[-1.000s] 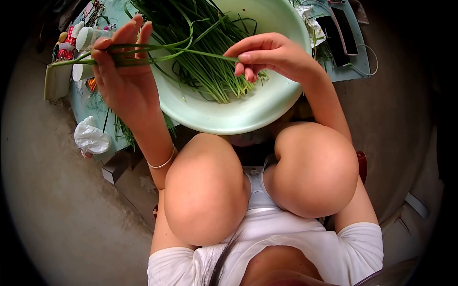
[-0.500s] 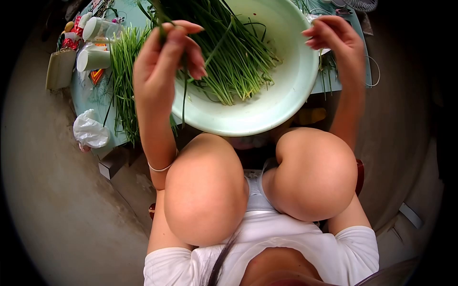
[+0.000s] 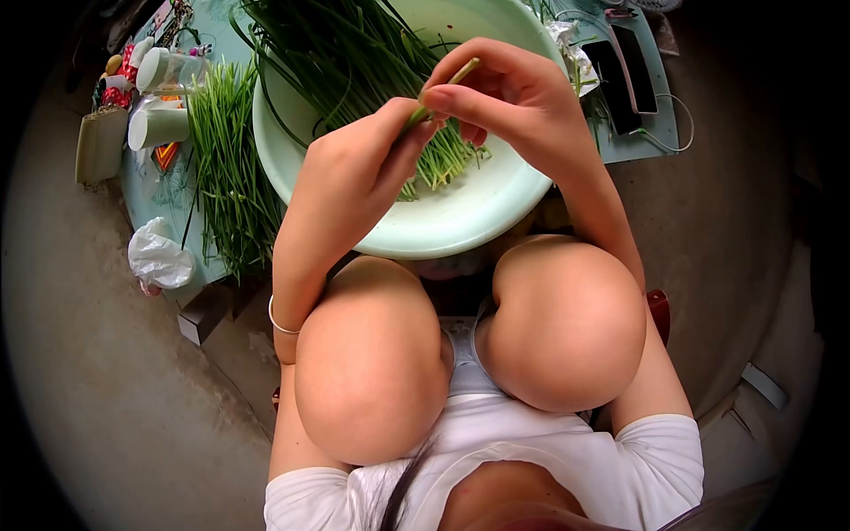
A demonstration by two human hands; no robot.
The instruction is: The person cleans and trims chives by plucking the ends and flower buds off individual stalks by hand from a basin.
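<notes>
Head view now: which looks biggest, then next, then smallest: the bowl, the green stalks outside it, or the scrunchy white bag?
1. Bowl
2. Green stalks outside the bowl
3. Scrunchy white bag

- two dark-screened phones (image 3: 635, 71) on the right of the table (image 3: 625, 150), a white cable (image 3: 687, 133) looping beside them
- crumpled white wrapper (image 3: 574, 58) near the phones
- two pale cups (image 3: 161, 126) lying on their sides at the left
- crumpled white plastic bag (image 3: 162, 256) at the table's left edge
- cream-coloured flat object (image 3: 100, 147), tilted, below red-and-white dotted item (image 3: 116, 96)
</notes>
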